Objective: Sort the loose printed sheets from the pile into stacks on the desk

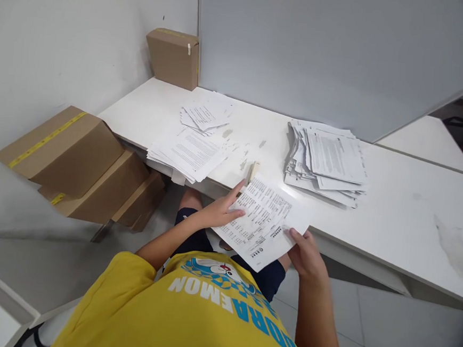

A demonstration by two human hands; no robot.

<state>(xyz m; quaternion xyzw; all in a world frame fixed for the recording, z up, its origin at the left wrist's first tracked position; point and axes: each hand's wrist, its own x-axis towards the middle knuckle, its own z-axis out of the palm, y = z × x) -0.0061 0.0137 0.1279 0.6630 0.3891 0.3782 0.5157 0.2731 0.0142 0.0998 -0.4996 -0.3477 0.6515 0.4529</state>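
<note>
A printed sheet of paper (263,222) hangs over the front edge of the white table (393,207). My left hand (221,210) lies on its left side with fingers stretched, thumb up near a small beige object (252,172) on the table. My right hand (305,252) grips the sheet's right lower edge between thumb and fingers. Below are my lap in dark shorts and a yellow printed shirt.
A thick messy pile of papers (326,162) lies on the table to the right, and looser sheets (193,149) lie to the left. A cardboard box (174,57) stands in the back corner. Larger cardboard boxes (80,164) lean against the wall at left.
</note>
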